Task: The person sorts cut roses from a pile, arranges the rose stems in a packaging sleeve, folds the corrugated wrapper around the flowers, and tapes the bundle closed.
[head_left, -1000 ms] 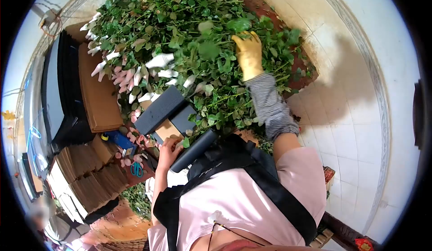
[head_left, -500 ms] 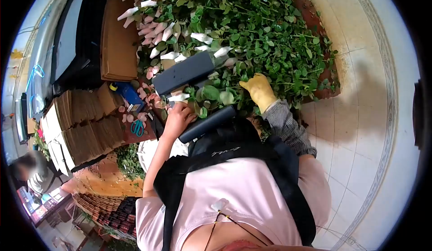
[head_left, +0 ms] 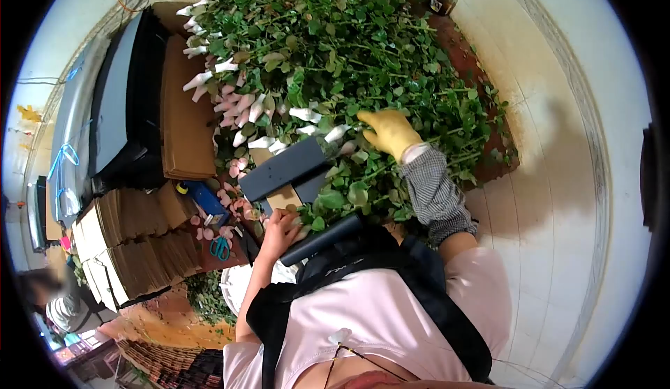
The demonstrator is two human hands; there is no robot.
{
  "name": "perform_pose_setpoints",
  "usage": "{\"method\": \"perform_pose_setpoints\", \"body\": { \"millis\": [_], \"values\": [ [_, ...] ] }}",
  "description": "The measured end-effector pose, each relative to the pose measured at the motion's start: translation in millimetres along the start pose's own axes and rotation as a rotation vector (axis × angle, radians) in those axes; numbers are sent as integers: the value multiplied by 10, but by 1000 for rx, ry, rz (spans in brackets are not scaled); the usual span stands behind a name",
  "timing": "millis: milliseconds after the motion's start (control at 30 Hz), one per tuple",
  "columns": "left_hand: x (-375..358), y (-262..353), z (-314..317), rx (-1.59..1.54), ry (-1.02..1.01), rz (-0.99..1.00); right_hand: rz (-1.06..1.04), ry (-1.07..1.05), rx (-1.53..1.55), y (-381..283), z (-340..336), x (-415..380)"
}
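My bare left hand [head_left: 280, 230] is at the near edge of the work surface, fingers curled around a pale, white-sleeved rose head [head_left: 301, 235] that is partly hidden. Just beyond it are a strip of brown cardboard [head_left: 283, 197] and a dark grey block [head_left: 283, 168]. A dark roller-like bar [head_left: 322, 240] lies close to my body. My right hand [head_left: 391, 133], in a yellow glove, reaches over the leafy rose stems [head_left: 391, 61]. Its fingers point left toward a white-sleeved rose bud [head_left: 338, 133], thumb apart, with nothing seen in them.
Stacked brown cardboard sheets [head_left: 139, 249] stand on the left, near teal scissors [head_left: 220, 248] and a blue tape dispenser [head_left: 207, 200]. Taller cardboard [head_left: 187, 110] borders the roses. Loose pink petals [head_left: 230, 197] are scattered about. Another person [head_left: 66, 309] is at far left.
My gloved right hand has moved forward and left over the stems, toward the buds. The white-sleeved rose on the cardboard strip has shifted down to my left hand. The view has tilted upward.
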State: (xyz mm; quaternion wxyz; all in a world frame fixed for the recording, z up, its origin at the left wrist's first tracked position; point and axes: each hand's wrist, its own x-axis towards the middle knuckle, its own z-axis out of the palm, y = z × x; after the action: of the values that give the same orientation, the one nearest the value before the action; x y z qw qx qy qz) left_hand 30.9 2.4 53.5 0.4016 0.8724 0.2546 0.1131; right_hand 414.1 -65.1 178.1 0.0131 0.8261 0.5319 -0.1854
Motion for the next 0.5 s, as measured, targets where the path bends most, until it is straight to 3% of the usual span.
{"method": "perform_pose_setpoints", "body": {
  "millis": [100,167,233,333,367,433,500],
  "values": [
    [6,-9,-1,-13,-35,-67,-87,311,12,-293,-283,512],
    [13,22,-11,-14,-36,-76,-273,606,28,-415,-232,986],
    [4,-10,-1,-40,-37,-67,-183,805,-120,-553,-145,1429],
    [-7,11,8,-17,-13,-60,81,779,-477,-470,83,2104],
    [-4,19,7,-16,-27,-51,55,791,-437,-421,75,2219],
    [-6,41,3,-26,-7,-68,-14,561,-310,-411,-159,2261],
    [7,32,15,-32,8,-57,-49,559,-277,-406,-265,2284]
  ]
}}
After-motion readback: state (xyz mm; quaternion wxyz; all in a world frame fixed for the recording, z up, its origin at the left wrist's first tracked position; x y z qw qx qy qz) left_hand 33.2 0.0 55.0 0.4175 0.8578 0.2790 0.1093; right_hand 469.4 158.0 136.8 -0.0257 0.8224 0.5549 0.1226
